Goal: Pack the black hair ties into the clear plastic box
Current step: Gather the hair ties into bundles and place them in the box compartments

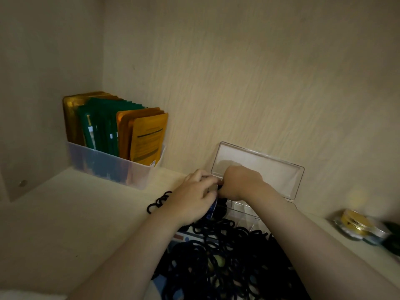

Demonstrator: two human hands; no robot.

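The clear plastic box (244, 211) stands open on the shelf, and its lid (270, 169) leans back against the rear wall. A big heap of black hair ties (220, 252) lies in front of it on a printed card. A short string of hair ties (158, 202) trails out to the left. My left hand (192, 200) and my right hand (238, 182) meet at the box's left end. Both have curled fingers around a small card with black hair ties (213, 191) on it. What my fingertips hold is partly hidden.
A translucent bin (112, 167) of green and orange sachets stands at the back left. Small round jars (357, 226) sit at the right, close to the shelf's edge. The wooden rear wall is right behind the box lid.
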